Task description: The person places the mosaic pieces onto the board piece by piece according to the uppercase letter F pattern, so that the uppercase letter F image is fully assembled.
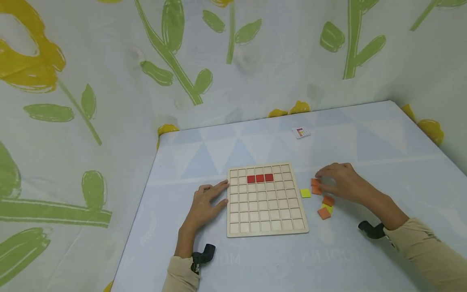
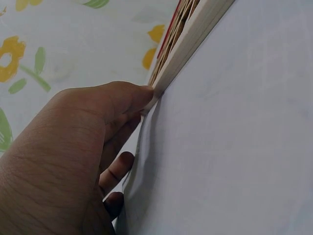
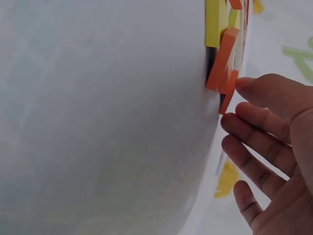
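A wooden grid board (image 1: 264, 237) lies on the table, with three red square tiles (image 1: 260, 178) side by side in its second row from the far edge. At the board's left side, my left hand (image 1: 205, 205) touches the edge with thumb and fingertips, its fingers fairly straight. To the right of the board, my right hand (image 1: 343, 182) pinches an orange tile (image 3: 229, 93) between thumb and fingertips, tilted at the table surface. Another orange tile (image 1: 316, 190) lies right by the thumb. Nearer me lie two more orange tiles, one (image 1: 324, 213) overlapping a yellow tile (image 1: 327, 208).
A single yellow tile (image 1: 305, 193) rests just off the board's right edge. Farther back on the table (image 1: 211, 259) is a small card (image 1: 300, 132) printed with a coloured grid. A flower-patterned cloth wall (image 1: 109, 40) stands behind and at the left.
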Action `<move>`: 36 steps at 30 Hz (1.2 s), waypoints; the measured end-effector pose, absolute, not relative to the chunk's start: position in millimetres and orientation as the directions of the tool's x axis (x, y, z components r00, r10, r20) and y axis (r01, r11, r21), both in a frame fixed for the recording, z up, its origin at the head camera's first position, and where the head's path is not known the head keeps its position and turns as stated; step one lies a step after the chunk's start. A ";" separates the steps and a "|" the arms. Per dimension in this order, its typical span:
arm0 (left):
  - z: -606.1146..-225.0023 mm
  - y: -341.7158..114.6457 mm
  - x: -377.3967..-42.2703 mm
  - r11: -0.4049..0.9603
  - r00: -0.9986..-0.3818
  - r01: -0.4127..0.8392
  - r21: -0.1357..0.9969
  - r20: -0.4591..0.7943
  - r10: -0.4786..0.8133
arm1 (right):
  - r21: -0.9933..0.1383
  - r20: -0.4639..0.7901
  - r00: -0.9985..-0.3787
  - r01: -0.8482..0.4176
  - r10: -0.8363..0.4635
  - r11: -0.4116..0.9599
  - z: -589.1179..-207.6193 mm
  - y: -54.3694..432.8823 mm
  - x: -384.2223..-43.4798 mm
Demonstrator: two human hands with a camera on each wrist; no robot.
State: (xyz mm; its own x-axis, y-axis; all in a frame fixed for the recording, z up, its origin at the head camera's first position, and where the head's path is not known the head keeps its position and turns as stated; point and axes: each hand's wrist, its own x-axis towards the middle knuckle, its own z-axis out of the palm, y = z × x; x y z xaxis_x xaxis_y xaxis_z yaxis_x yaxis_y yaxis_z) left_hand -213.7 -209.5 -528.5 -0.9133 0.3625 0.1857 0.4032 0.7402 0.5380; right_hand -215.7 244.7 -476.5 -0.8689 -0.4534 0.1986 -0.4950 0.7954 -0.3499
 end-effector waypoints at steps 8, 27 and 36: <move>-526.2 -209.2 -212.9 0.737 -0.919 0.386 0.555 0.166 0.357 | -0.338 0.200 -0.861 -0.509 -0.468 0.792 -480.9 242.9 -218.8; -525.0 -207.9 -212.2 0.744 -0.921 0.384 0.547 0.162 0.355 | -0.340 0.179 -0.859 -0.512 -0.480 0.789 -479.2 243.1 -220.8; -523.8 -208.1 -212.9 0.746 -0.924 0.375 0.550 0.155 0.351 | -0.317 0.226 -0.842 -0.539 -0.490 0.780 -475.0 244.6 -223.1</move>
